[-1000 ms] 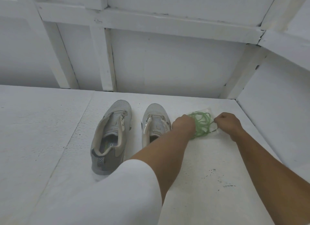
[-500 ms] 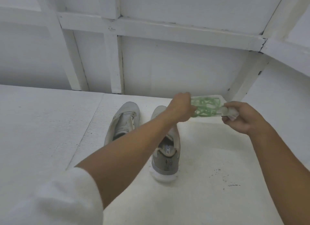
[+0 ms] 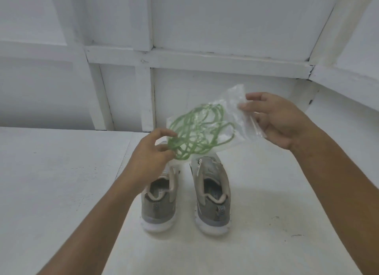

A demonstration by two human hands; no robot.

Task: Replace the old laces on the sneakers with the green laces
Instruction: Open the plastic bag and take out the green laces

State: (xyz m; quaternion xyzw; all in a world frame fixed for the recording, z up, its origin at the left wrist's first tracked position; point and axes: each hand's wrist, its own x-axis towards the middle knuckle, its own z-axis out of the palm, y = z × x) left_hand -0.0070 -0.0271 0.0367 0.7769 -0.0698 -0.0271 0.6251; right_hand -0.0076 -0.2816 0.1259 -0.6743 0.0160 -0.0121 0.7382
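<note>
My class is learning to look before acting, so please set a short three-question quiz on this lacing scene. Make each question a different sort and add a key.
1. True or false: the green laces are already threaded through the sneakers.
2. What are the green laces in? A) a clear plastic bag B) a cardboard box C) one of the sneakers
3. Fill in: the upper end of the bag is pinched by the ____ hand.

Key
1. False: they are bunched in the bag, which is held up over both sneakers.
2. A.
3. Right: the right hand pinches that end.
</note>
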